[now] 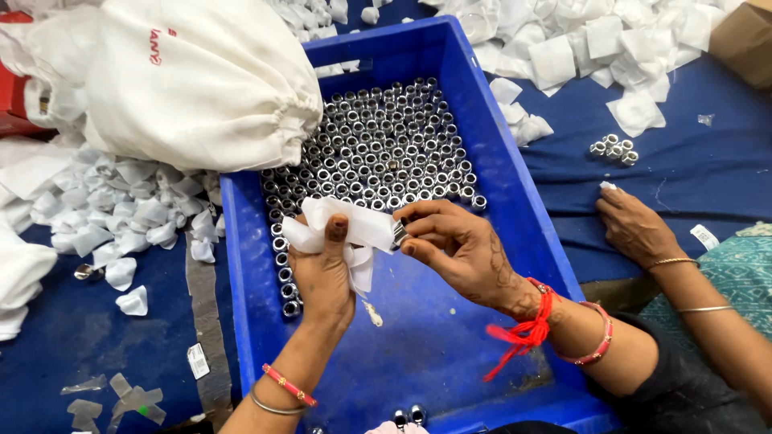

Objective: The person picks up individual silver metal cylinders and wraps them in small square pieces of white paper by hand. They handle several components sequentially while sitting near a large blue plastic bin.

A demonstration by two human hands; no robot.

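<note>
My left hand (323, 269) holds a crumpled white paper wrap (354, 225) over the blue plastic crate (515, 217). My right hand (454, 245) pinches a small shiny metal ring (399, 234) at the edge of that paper, thumb and fingers closed on it. Inside the crate, several rows of the same metal rings (378, 149) stand upright, filling its far half and left side. The crate's near half shows bare blue floor.
A large white cloth sack (193, 76) rests at the crate's upper left. Loose white paper pieces (579, 48) lie heaped at the top right and left. Another person's hand (635, 229) rests on the blue cloth at the right, near a small cluster of rings (613, 149).
</note>
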